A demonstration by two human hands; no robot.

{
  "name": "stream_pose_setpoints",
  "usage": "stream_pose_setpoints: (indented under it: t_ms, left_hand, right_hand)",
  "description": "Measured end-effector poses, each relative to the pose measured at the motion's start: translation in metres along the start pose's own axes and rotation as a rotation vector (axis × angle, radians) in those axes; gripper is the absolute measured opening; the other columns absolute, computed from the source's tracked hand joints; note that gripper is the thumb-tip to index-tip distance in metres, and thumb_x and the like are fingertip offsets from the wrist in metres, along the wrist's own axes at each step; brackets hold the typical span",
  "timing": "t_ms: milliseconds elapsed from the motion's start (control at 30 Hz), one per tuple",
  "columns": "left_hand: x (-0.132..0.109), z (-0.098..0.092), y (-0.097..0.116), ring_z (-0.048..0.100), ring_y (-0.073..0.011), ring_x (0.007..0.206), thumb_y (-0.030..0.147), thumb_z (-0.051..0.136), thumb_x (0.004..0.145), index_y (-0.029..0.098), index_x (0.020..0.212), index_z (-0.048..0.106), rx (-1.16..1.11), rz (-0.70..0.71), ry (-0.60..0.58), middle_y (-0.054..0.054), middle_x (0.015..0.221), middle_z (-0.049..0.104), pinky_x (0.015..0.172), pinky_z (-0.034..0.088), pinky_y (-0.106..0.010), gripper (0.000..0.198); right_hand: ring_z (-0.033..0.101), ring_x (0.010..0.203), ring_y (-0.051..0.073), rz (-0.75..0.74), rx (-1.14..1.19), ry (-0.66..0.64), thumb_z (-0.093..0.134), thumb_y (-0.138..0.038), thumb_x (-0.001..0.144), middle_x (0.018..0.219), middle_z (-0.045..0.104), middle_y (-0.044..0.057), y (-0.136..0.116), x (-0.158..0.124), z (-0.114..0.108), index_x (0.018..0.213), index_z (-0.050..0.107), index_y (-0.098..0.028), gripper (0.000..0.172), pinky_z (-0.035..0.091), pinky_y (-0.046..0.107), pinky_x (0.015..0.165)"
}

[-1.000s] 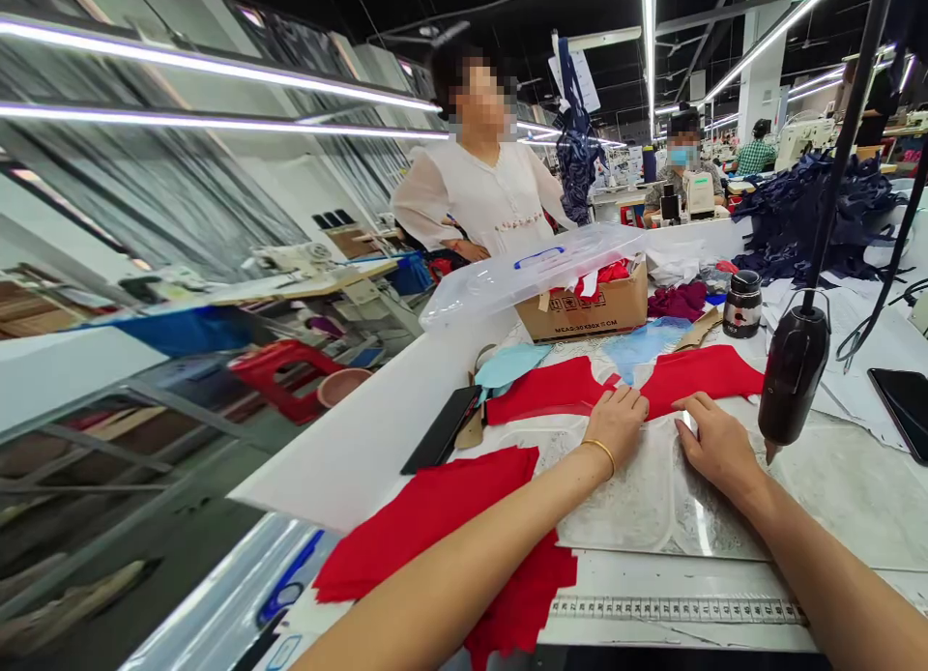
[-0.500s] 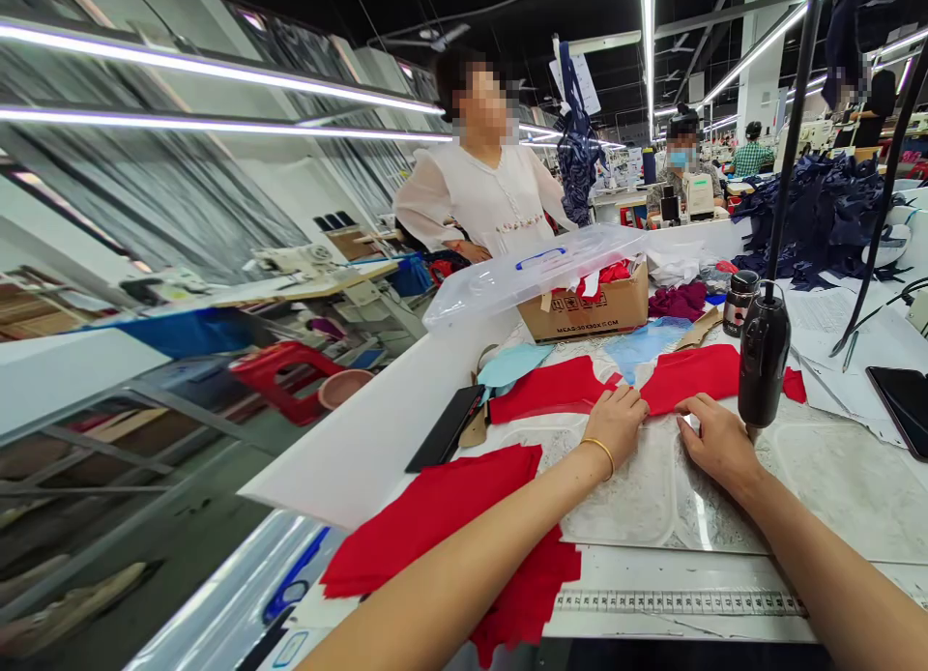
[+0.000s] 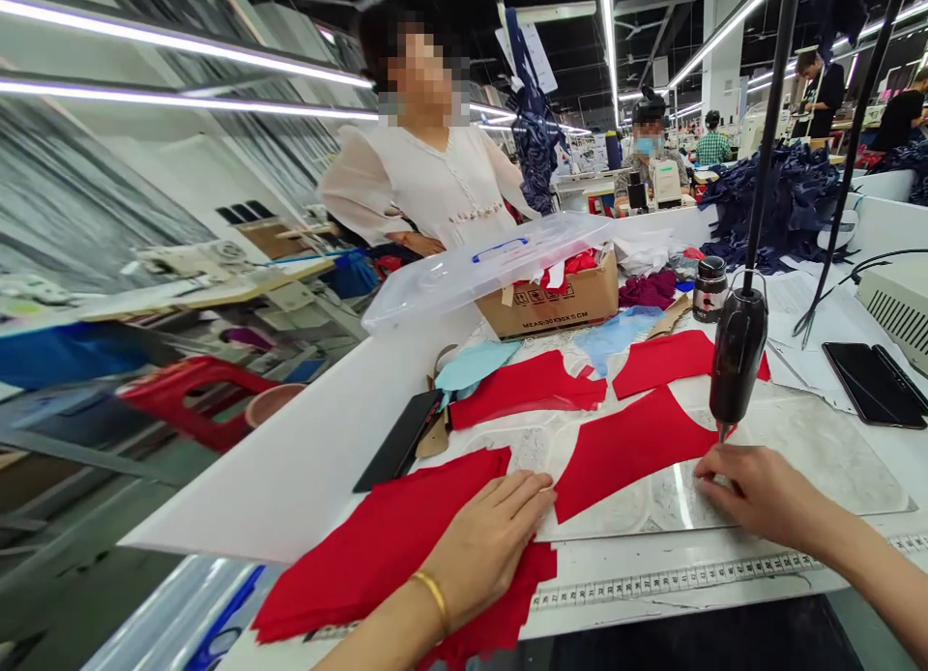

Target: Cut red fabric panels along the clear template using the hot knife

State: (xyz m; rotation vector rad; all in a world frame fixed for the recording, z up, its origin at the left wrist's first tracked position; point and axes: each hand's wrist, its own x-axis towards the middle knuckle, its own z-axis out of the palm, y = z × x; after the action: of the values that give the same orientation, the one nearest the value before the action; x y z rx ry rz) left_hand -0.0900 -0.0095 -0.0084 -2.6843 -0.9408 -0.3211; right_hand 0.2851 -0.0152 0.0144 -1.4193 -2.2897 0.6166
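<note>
My left hand [image 3: 489, 545], with a gold bangle [image 3: 431, 598], lies flat on a red fabric piece [image 3: 377, 555] at the edge of a clear plastic template [image 3: 616, 516] over lace-patterned sheet. My right hand [image 3: 761, 497] rests on the template, its fingertips close to a second red piece [image 3: 630, 453]. Just above those fingertips hangs a black pointed power tool [image 3: 738, 357], not touching my hand. Two more red pieces [image 3: 526, 391] [image 3: 663, 362] lie farther back. Neither hand holds anything that I can see.
A tape measure [image 3: 674, 582] runs along the near table edge. Behind stand a cardboard box [image 3: 551, 304] under a clear plastic lid [image 3: 485, 265], a black jar [image 3: 709, 289], a phone [image 3: 874, 386] and navy fabric [image 3: 775, 207]. A person in a white blouse [image 3: 435, 178] stands beyond the table.
Both hands have moved from the template's far edge toward me, the left one onto the near red fabric. A red piece now lies on the template. The view has swung left.
</note>
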Motion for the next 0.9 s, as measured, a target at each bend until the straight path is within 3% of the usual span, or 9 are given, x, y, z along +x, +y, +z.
stream_pose_setpoints:
  t_ms: [100, 200, 300, 400, 533, 700, 800, 900]
  left_hand:
    - [-0.011, 0.005, 0.004, 0.059, -0.0261, 0.129, 0.002, 0.038, 0.091, 0.019, 0.142, 0.059, 0.004, -0.022, -0.012, -0.011, 0.138, 0.067, 0.11, 0.05, -0.043, 0.058]
    - [-0.006, 0.004, 0.013, 0.06, -0.0255, 0.132, 0.001, 0.039, 0.086, 0.021, 0.146, 0.058, -0.009, -0.047, -0.051, -0.009, 0.141, 0.067, 0.111, 0.051, -0.042, 0.066]
    - [0.003, 0.002, 0.019, 0.064, -0.0245, 0.126, 0.002, 0.04, 0.088, 0.021, 0.145, 0.06, -0.019, -0.04, -0.039, -0.008, 0.138, 0.07, 0.108, 0.054, -0.038, 0.063]
    - [0.006, 0.006, 0.021, 0.066, -0.0239, 0.121, 0.002, 0.038, 0.09, 0.019, 0.143, 0.061, -0.009, -0.05, 0.036, -0.007, 0.131, 0.073, 0.105, 0.056, -0.037, 0.06]
    - [0.007, 0.009, 0.023, 0.067, -0.0231, 0.12, 0.003, 0.037, 0.094, 0.018, 0.145, 0.059, -0.015, -0.06, 0.082, -0.007, 0.129, 0.074, 0.105, 0.055, -0.036, 0.057]
    - [0.013, 0.002, 0.023, 0.066, -0.0228, 0.124, 0.011, 0.04, 0.1, 0.022, 0.155, 0.047, -0.08, -0.07, 0.035, -0.006, 0.135, 0.071, 0.107, 0.056, -0.035, 0.057]
    - [0.017, 0.002, 0.024, 0.066, -0.0227, 0.125, 0.013, 0.039, 0.102, 0.023, 0.156, 0.047, -0.106, -0.078, 0.011, -0.006, 0.136, 0.071, 0.107, 0.055, -0.036, 0.056]
    - [0.02, 0.004, 0.024, 0.066, -0.0225, 0.125, 0.013, 0.039, 0.101, 0.024, 0.156, 0.047, -0.122, -0.065, 0.012, -0.006, 0.137, 0.07, 0.108, 0.055, -0.036, 0.056]
  right_hand:
    - [0.071, 0.073, 0.019, 0.088, -0.15, 0.14, 0.044, -0.023, 0.096, 0.098, 0.078, 0.005, 0.034, -0.013, -0.008, 0.1, 0.074, -0.025, 0.031, 0.049, 0.029, 0.063]
    - [0.073, 0.083, 0.02, 0.113, -0.217, 0.234, 0.043, -0.025, 0.097, 0.11, 0.075, 0.007, 0.06, -0.012, -0.014, 0.111, 0.074, -0.026, 0.034, 0.053, 0.031, 0.067]
    - [0.07, 0.078, 0.017, 0.107, -0.233, 0.216, 0.049, -0.027, 0.096, 0.116, 0.072, 0.006, 0.071, -0.002, -0.015, 0.113, 0.074, -0.027, 0.03, 0.052, 0.029, 0.064]
    - [0.068, 0.08, 0.017, 0.102, -0.225, 0.192, 0.05, -0.025, 0.095, 0.117, 0.07, 0.005, 0.072, 0.009, -0.014, 0.101, 0.074, -0.026, 0.024, 0.047, 0.027, 0.062]
    - [0.065, 0.079, 0.016, 0.089, -0.015, 0.239, 0.049, -0.026, 0.094, 0.108, 0.071, 0.006, 0.067, 0.011, -0.015, 0.085, 0.064, -0.022, 0.018, 0.047, 0.028, 0.066]
    - [0.054, 0.059, 0.016, 0.212, 0.323, 0.158, 0.044, -0.033, 0.094, 0.068, 0.065, -0.001, 0.059, 0.001, -0.02, 0.085, 0.054, -0.024, 0.016, 0.042, 0.028, 0.06]
    - [0.052, 0.053, 0.017, 0.282, 0.262, 0.091, 0.043, -0.03, 0.093, 0.054, 0.055, -0.006, 0.057, -0.006, -0.025, 0.094, 0.056, -0.024, 0.014, 0.038, 0.027, 0.056]
    - [0.058, 0.056, 0.019, 0.376, 0.008, 0.073, 0.048, -0.028, 0.09, 0.056, 0.06, -0.004, 0.057, -0.013, -0.029, 0.105, 0.06, -0.024, 0.02, 0.036, 0.027, 0.055]
